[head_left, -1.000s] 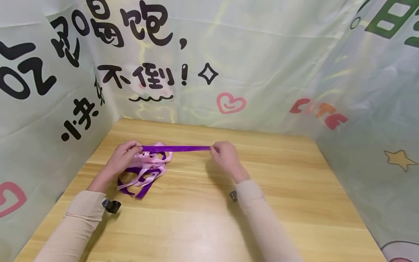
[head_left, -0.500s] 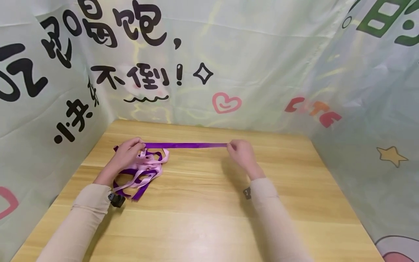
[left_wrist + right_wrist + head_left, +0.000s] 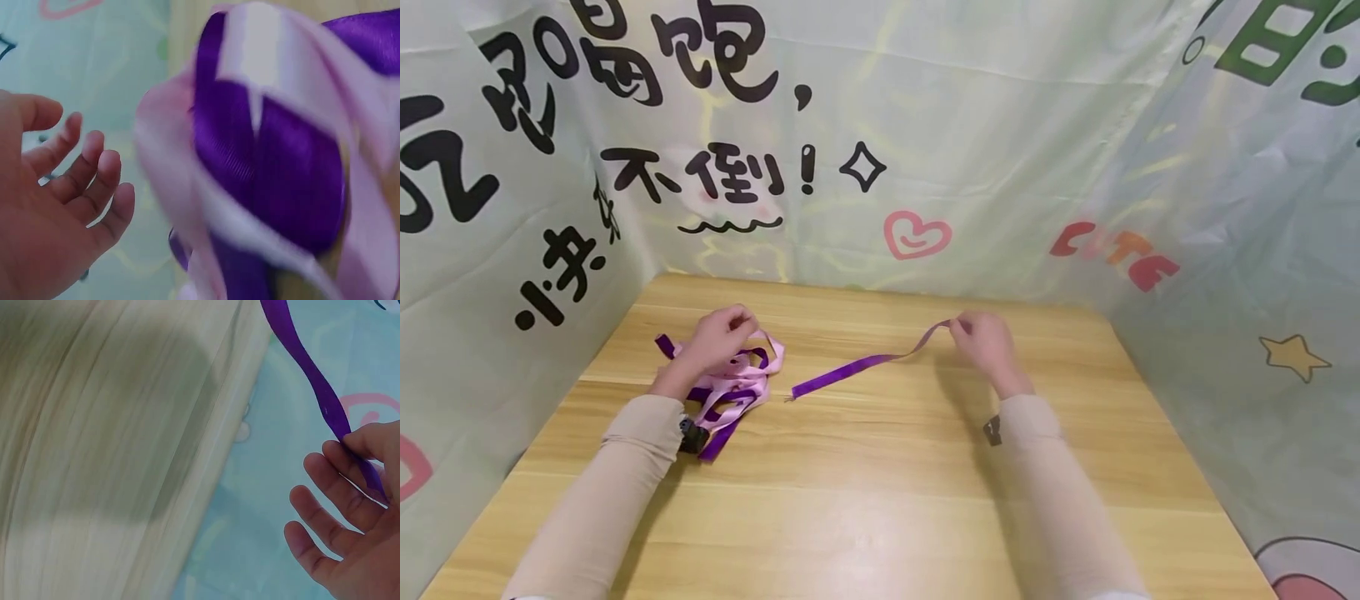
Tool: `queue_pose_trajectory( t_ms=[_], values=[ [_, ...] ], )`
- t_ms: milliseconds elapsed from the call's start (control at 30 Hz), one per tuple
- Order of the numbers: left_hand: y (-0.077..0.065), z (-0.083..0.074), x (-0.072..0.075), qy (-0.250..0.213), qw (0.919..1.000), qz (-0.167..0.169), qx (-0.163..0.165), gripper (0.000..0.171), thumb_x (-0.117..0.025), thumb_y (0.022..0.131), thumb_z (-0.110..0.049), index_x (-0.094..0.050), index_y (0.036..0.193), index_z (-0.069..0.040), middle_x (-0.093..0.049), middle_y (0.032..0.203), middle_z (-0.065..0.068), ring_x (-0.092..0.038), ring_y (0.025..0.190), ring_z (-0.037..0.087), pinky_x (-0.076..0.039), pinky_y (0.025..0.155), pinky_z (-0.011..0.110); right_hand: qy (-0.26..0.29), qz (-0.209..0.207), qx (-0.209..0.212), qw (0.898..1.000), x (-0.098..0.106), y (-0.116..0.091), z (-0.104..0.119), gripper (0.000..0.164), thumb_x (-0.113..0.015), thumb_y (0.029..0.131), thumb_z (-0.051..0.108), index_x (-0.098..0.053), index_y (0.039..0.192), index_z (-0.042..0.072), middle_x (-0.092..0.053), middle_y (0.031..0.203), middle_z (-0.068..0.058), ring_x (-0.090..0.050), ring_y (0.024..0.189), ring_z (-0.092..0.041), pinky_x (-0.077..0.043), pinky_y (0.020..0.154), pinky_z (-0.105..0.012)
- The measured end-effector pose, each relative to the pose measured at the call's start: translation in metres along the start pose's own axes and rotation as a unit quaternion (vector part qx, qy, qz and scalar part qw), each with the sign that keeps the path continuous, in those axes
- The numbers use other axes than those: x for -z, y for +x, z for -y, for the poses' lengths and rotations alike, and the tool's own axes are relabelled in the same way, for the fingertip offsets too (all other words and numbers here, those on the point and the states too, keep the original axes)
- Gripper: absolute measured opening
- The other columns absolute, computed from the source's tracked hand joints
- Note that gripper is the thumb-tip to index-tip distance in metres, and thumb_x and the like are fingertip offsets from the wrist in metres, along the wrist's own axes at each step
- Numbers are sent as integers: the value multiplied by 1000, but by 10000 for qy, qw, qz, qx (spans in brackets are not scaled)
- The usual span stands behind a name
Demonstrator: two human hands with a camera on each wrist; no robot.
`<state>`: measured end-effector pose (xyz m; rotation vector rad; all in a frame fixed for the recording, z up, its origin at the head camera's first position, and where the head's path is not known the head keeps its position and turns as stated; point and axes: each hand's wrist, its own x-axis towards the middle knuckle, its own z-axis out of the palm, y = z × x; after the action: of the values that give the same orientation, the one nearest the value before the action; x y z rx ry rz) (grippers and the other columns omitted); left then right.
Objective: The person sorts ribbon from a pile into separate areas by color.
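While the left hand (image 3: pixel 718 337) hangs at ten o'clock over the wooden table (image 3: pixel 865 492), its fingers loosely bent and holding nothing, the right hand (image 3: pixel 985 337) is out at two o'clock with a purple ribbon (image 3: pixel 850 369) pinched between thumb and forefinger. I'm counting the edge farthest from the person as twelve. Past that pinch a short tail runs toward the palm, and the other three fingers stand apart, slightly curved. From the fingertips the ribbon dips toward eight o'clock, and its frayed end stops near the three o'clock side of a ribbon pile (image 3: pixel 730 382); whether that end touches the wood, I can't tell from where I stand. The pile, pink and purple loops tangled together, lies below the left hand and apart from its fingers, with purple ends poking out toward ten and seven. Behind everything hangs a pale cloth (image 3: pixel 1000 125), black lettering at eleven, a pink heart just past twelve.
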<state>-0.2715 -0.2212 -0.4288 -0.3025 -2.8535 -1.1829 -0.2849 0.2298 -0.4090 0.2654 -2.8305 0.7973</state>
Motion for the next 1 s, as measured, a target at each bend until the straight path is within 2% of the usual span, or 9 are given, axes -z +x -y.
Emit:
queue_pose_trajectory(
  t_ms=[133,200,333,400,500,600,700,767,1000],
  values=[
    [7,-8,-17,541,9959,638,-345,25,-63,105,-33,-71,112,-10,-71,93,9,-62,76,20,-49,70,35,-35,27,20,10000,4,0,-1,32,-56,106,23,-78,101,0,-66,71,-8,-53,60,-20,-45,61,-33],
    [8,-14,-25,870,9901,964,-542,28,-68,102,-37,-72,108,-10,-71,86,4,-60,72,17,-48,72,35,-66,39,-16,10000,4,0,-2,31,-56,106,23,-78,102,1,-64,69,-6,-50,58,-18,-43,58,-32],
    [5,-22,-41,1251,9770,1591,-667,39,-76,95,-46,-69,106,-9,-63,73,-1,-53,63,13,-44,67,32,-91,77,-73,9999,5,-1,-3,31,-56,106,22,-78,106,1,-65,72,-8,-49,58,-18,-43,59,-32],
    [4,-24,-47,1334,9710,1870,-662,39,-78,94,-44,-67,106,-9,-58,71,-2,-49,61,13,-43,63,31,-63,110,-75,9999,6,-1,-4,30,-57,106,22,-78,106,1,-65,73,-8,-50,59,-18,-43,59,-32],
    [2,-26,-54,1439,9642,2075,-804,27,-79,95,-35,-65,98,-11,-55,72,-2,-49,64,13,-42,64,30,-36,173,-75,9998,6,-2,-5,30,-57,105,21,-78,106,1,-65,74,-8,-50,60,-19,-43,59,-32],
    [3,-27,-58,1527,9611,2037,-1070,17,-74,98,-20,-65,85,-14,-58,73,-3,-51,67,13,-42,67,30,-26,215,-128,9997,5,-3,-8,30,-56,106,22,-77,106,1,-63,72,-7,-49,59,-19,-43,58,-32],
    [5,-28,-59,1574,9600,1904,-1316,20,-66,98,-10,-67,78,-14,-61,73,-2,-52,66,12,-44,67,29,-65,213,-170,9996,5,-2,-12,30,-55,106,22,-76,105,1,-62,71,-6,-49,59,-18,-43,58,-32],
    [7,-28,-59,1640,9613,1749,-1355,20,-62,98,-8,-68,79,-13,-63,73,-2,-53,66,12,-45,66,30,-89,216,-188,9995,5,-2,-14,29,-55,105,21,-76,104,1,-62,71,-7,-49,59,-18,-43,58,-32],
    [17,-28,-55,2088,9650,814,-1364,18,-60,100,-12,-69,84,-12,-66,76,1,-58,69,18,-51,72,41,-95,349,-367,9987,8,-1,-21,32,-53,106,23,-75,111,0,-66,79,-10,-54,65,-21,-47,65,-35]
  ],
)
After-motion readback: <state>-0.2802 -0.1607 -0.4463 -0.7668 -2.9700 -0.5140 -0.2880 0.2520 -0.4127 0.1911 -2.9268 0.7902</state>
